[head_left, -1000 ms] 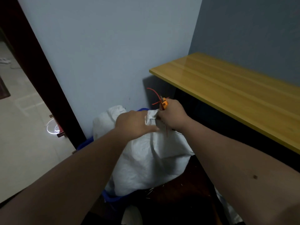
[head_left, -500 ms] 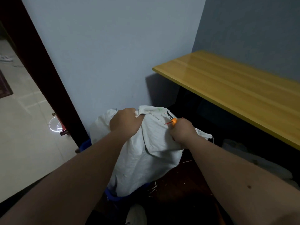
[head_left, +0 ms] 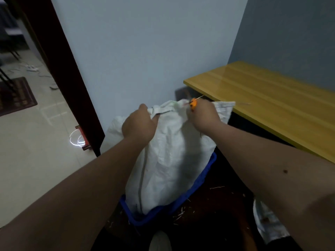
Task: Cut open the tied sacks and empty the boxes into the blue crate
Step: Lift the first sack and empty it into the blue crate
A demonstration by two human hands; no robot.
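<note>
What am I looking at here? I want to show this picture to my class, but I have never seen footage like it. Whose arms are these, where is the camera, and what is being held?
There is no machine here. A person wears a camera on the head, looking forward and down, so the two bare arms reaching in from below are their own.

The left hand grips the top edge of a white woven sack. The right hand grips the sack's mouth too, and also holds a small orange-handled cutter. The sack stands in a blue crate on a dark floor strewn with pale scraps.

To the right is a yellow wooden tabletop; nothing visible lies on it. To the left, a dark door frame opens onto a tiled room.
</note>
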